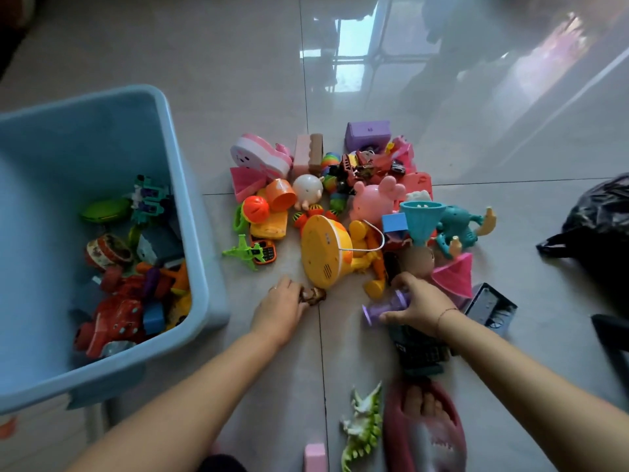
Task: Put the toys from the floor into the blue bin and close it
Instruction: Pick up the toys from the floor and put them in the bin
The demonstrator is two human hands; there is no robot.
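Note:
The open blue bin (183, 185) stands on the floor at the left and holds several toys, among them a red one (115, 318). A pile of toys lies in the middle of the floor, including a yellow round toy (323, 250), a pink pig (372, 202) and a teal funnel (422, 216). My left hand (280, 310) is closed on a small brown toy (312, 296) at the near edge of the pile. My right hand (420, 306) grips a purple spool-shaped toy (384, 308) just above the floor.
A green dinosaur (364, 427) and a pink block (315, 456) lie near my foot in a dark red slipper (425, 434). A black plastic bag (599, 219) sits at the right. A dark toy (418, 352) lies under my right wrist. No lid is in view.

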